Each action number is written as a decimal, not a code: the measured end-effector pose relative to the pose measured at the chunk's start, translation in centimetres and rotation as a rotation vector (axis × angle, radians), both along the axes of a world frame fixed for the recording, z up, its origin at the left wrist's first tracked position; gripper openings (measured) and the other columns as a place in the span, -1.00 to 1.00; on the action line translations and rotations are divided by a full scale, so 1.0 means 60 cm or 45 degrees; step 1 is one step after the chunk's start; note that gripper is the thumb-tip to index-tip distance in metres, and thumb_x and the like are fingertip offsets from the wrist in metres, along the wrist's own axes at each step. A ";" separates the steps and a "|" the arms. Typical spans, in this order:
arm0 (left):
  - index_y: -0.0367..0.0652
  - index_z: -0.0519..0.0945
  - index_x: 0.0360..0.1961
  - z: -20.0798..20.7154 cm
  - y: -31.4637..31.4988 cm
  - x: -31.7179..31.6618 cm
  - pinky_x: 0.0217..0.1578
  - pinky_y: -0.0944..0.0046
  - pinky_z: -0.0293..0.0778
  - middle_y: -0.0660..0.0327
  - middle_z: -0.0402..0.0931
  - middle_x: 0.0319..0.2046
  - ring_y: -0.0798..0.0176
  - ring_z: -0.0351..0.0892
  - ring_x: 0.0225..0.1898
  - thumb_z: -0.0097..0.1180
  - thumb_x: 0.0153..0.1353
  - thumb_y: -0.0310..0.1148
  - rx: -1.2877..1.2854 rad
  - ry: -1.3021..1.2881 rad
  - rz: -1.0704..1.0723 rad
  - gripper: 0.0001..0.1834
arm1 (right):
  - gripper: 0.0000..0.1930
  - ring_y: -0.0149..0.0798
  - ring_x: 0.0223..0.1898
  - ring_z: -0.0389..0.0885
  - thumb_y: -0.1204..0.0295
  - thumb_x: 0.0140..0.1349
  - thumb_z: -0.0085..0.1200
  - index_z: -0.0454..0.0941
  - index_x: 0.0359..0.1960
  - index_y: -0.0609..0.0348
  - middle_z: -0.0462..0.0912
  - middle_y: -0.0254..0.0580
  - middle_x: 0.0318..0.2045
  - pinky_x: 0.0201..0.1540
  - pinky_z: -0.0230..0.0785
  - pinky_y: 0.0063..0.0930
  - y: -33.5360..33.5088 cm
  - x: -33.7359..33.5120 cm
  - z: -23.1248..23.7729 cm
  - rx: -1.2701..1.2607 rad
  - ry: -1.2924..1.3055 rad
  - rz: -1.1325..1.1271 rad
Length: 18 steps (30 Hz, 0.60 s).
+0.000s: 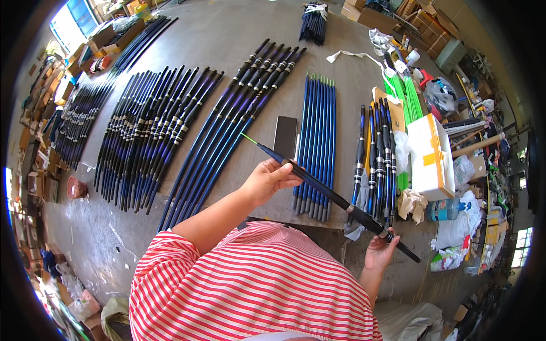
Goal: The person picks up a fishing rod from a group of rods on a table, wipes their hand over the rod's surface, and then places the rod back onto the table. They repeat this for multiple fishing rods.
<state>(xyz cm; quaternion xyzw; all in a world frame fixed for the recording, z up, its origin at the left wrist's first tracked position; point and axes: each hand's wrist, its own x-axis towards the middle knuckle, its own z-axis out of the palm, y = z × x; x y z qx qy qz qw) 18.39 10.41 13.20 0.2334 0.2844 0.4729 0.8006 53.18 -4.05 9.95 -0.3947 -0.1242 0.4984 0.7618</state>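
A dark telescopic fishing rod (325,190) slants across in front of my chest, its thin green tip pointing up to the left and its thick butt down to the right. My left hand (269,181) is closed round the narrower part near the tip. Near the butt, by the metal-ringed reel seat, my right hand (380,253) grips the same rod. Just beyond my left hand a black smartphone (285,136) lies on the table. Beside the phone is a row of blue rod sections (316,142) with green tips, partly behind the held rod.
Rows of finished-looking rods (153,133) and long blue-black rods (239,108) cover the table's (227,34) left and middle. More rods (382,153) stand right, near a white foam box (430,156), green rods (406,94) and a water bottle (445,209). A tied bundle (313,25) lies far back.
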 end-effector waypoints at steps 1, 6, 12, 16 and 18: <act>-0.28 0.41 -0.14 -0.004 -0.002 -0.003 -0.09 0.22 0.47 0.07 0.49 -0.21 0.18 0.54 -0.20 0.03 0.15 -0.41 0.027 0.052 -0.031 -0.74 | -0.61 -0.30 -0.55 0.56 0.05 0.16 -0.07 0.40 -0.16 0.08 0.60 -0.05 -0.39 -0.52 0.40 -0.59 0.002 0.002 0.002 -0.015 -0.031 -0.008; -0.21 0.00 0.23 -0.028 0.018 -0.063 0.11 0.04 0.17 -0.05 0.26 0.06 0.03 0.27 0.10 0.33 -0.15 -0.23 0.175 0.183 -0.058 -0.03 | -0.68 -0.32 -0.63 0.53 0.10 0.19 -0.08 0.41 -0.21 0.08 0.59 0.04 -0.34 -0.56 0.39 -0.62 -0.007 0.025 0.024 -0.071 -0.099 -0.090; -0.27 0.18 0.15 -0.028 0.072 -0.131 0.17 0.06 0.03 -0.02 0.21 0.12 0.07 0.14 0.19 -0.15 0.12 0.15 0.350 0.398 -0.165 -0.23 | -0.69 -0.37 -0.62 0.52 0.11 0.20 -0.09 0.41 -0.23 0.08 0.58 0.07 -0.33 -0.56 0.39 -0.63 -0.022 0.052 0.026 -0.094 -0.129 -0.069; -0.34 0.45 -0.07 0.004 0.063 -0.102 -0.14 0.21 0.39 0.04 0.46 -0.13 0.16 0.46 -0.13 -0.22 0.21 0.06 0.488 0.653 -0.668 -0.39 | -0.69 -0.39 -0.60 0.52 0.11 0.21 -0.11 0.41 -0.24 0.08 0.58 0.06 -0.34 -0.57 0.38 -0.64 -0.015 0.050 0.033 -0.100 -0.128 -0.059; -0.34 0.48 -0.13 0.014 0.055 -0.083 -0.36 0.32 0.44 0.11 0.51 -0.29 0.26 0.49 -0.35 -0.12 0.21 -0.05 0.472 0.698 -0.887 -0.50 | -0.69 -0.40 -0.60 0.53 0.12 0.22 -0.11 0.41 -0.23 0.08 0.58 0.06 -0.34 -0.59 0.38 -0.64 -0.010 0.049 0.041 -0.112 -0.162 -0.046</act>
